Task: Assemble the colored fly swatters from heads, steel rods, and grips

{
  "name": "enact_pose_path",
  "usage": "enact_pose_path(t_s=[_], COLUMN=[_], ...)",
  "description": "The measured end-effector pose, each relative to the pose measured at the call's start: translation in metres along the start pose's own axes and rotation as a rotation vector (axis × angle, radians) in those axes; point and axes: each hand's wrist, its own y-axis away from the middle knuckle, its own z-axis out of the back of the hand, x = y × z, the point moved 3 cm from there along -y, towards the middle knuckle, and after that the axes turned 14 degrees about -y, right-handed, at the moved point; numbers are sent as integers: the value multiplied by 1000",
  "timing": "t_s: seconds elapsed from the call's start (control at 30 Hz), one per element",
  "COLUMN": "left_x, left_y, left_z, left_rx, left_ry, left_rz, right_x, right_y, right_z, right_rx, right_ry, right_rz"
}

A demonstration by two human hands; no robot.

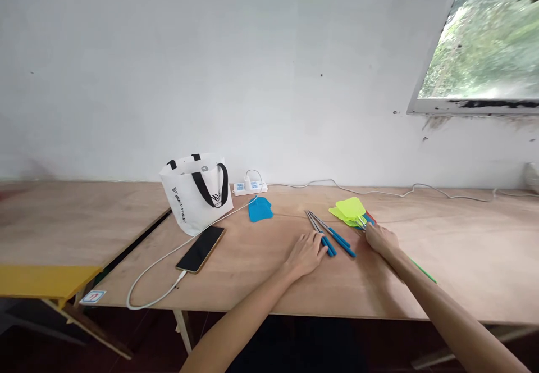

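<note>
My left hand [306,254] rests low on the table, its thumb and fingers closed about the blue ends of some metal chopsticks [328,246]. Beside them lie more blue-ended chopsticks [340,240], tips toward the wall. My right hand [381,239] is closed on the narrow part of a small stack of fly swatters [350,208]. Lime-yellow heads lie on top, with blue and red edges showing beneath. A green stick [423,271] sticks out past my right forearm. The grip itself is partly hidden by my fingers.
A blue flat piece [260,209] lies near the white power strip [250,186]. To the left stand a white bag [189,199] with black handles and a phone [201,249] on a charging cable [160,258]. A gap separates the wooden table [236,289] from its neighbour.
</note>
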Motion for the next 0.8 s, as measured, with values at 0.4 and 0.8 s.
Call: enact_pose_path(t_s=[0.4, 0.8], left_x=[40, 24], left_y=[-5, 72], left_z=[11, 110], left_rx=[-216, 95], left_ry=[1251, 2097], left_rz=[485, -53], right_x=[53, 156], right_y=[23, 110], right_z=[60, 84], right_rx=[-30, 79], right_ry=[-284, -364], right_rz=[367, 1094])
